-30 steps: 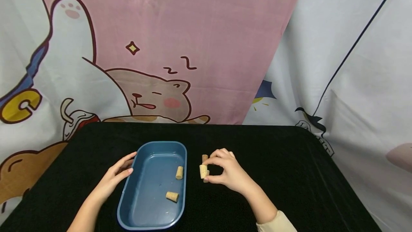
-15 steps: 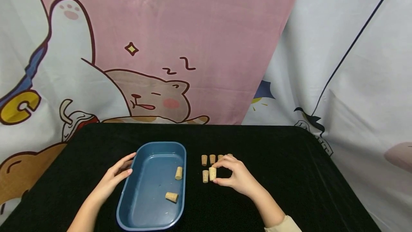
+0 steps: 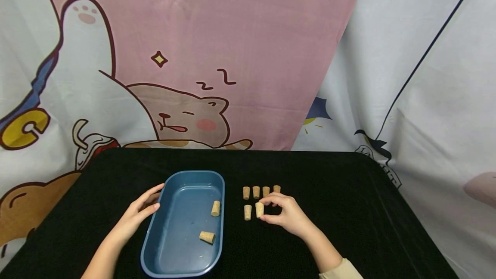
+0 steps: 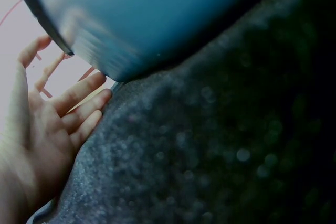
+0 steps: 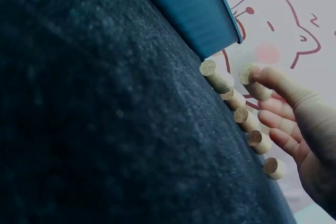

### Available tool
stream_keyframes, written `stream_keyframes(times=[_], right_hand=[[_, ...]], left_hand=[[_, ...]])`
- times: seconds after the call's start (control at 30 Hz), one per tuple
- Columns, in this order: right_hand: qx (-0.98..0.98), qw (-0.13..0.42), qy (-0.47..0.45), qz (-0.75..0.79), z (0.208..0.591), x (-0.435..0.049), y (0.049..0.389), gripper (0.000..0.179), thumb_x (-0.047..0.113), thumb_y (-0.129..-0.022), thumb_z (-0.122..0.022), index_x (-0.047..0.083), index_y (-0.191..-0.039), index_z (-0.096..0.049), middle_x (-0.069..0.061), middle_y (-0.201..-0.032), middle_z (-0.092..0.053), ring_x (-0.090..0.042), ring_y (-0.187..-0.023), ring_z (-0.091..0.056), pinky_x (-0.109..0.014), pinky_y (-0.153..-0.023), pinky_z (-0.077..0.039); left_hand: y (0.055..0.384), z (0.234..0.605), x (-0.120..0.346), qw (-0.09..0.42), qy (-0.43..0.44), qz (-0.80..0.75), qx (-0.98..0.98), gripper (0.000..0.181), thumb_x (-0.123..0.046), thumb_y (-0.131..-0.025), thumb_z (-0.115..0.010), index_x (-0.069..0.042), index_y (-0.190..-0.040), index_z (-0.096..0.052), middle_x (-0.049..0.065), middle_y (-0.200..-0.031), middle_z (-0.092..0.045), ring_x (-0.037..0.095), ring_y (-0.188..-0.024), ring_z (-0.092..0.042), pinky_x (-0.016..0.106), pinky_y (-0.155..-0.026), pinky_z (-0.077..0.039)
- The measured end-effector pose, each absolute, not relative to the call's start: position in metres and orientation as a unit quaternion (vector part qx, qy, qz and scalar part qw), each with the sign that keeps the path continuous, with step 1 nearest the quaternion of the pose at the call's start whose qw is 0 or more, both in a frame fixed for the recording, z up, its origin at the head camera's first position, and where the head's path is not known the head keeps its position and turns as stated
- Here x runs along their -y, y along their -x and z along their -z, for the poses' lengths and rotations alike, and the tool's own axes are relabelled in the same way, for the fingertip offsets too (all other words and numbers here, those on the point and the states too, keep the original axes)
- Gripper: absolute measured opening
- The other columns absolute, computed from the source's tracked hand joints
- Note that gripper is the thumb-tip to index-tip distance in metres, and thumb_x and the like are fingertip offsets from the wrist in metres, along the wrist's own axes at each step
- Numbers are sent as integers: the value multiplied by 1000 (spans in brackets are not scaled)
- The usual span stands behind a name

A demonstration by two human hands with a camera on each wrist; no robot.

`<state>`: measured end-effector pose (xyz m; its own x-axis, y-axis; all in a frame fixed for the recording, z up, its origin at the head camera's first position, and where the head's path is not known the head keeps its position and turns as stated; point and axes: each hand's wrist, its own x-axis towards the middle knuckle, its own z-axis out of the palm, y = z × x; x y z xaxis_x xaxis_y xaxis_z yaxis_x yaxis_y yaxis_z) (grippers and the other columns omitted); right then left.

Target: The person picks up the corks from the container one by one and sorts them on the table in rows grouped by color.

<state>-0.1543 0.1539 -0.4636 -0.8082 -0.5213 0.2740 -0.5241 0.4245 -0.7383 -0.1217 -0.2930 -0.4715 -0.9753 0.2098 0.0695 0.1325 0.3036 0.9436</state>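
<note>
Corks (image 3: 247, 212) stand on the black surface (image 3: 348, 210) — four behind, one in front. The right hand (image 3: 286, 215) pinches a sixth cork (image 3: 259, 210) beside the front one; the left hand (image 3: 136, 211), fingers loosely extended, touches the blue tray (image 3: 182, 274), where two more corks (image 3: 207, 237) seemingly await placing.

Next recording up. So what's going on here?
At a black-covered table, a person's right grip pinches a cork beside a single standing cork. Behind these stands a row of four corks. The left grip is at the left side of a blue tray, with two loose corks inside.
</note>
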Motion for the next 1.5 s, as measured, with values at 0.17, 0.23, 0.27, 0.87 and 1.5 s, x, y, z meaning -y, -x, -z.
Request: stream_keyframes(times=[0.17, 0.23, 0.27, 0.87, 1.5], right_hand=[[845, -3, -303, -442, 469, -155, 156, 34, 30, -79, -78, 20, -110, -69, 12, -105, -63, -13, -95, -59, -33, -81, -49], [847, -4, -300, -440, 472, -155, 157, 35, 30, -79, -77, 19, -111, -69, 12, -105, -62, -12, -95, -59, -33, -81, -49], [848, -6, -299, -438, 474, -155, 157, 35, 31, -79, -77, 19, -111, -69, 12, -105, -62, -12, -95, -59, -32, -81, -49], [874, -1, -290, -389, 474, -154, 157, 48, 34, -79, -77, 12, -120, -67, 4, -112, -63, -13, -99, -59, -36, -84, -50], [797, -45, -409, -443, 408, -103, 154, 39, 28, -84, -73, 17, -121, -66, 6, -117, -61, -13, -106, -56, -39, -87, -49]], left_hand=[[123, 472, 294, 34, -112, -581, -805, 52, -19, -101, -48, -10, -149, -31, 28, -139, -42, 9, -111, -53, 43, -86, -44], [123, 472, 294, 35, -112, -582, -805, 51, -19, -101, -47, -10, -149, -31, 28, -139, -43, 13, -113, -53, 43, -87, -43], [123, 472, 294, 35, -112, -582, -805, 52, -19, -101, -47, -10, -149, -31, 28, -139, -43, 17, -114, -53, 43, -87, -44], [122, 471, 293, 35, -106, -580, -807, 52, -20, -101, -48, -10, -149, -31, 27, -139, -43, 42, -119, -46, 45, -87, -45], [122, 471, 294, 33, -114, -581, -805, 51, -19, -101, -47, -10, -149, -31, 27, -138, -43, 5, -110, -53, 40, -86, -46]])
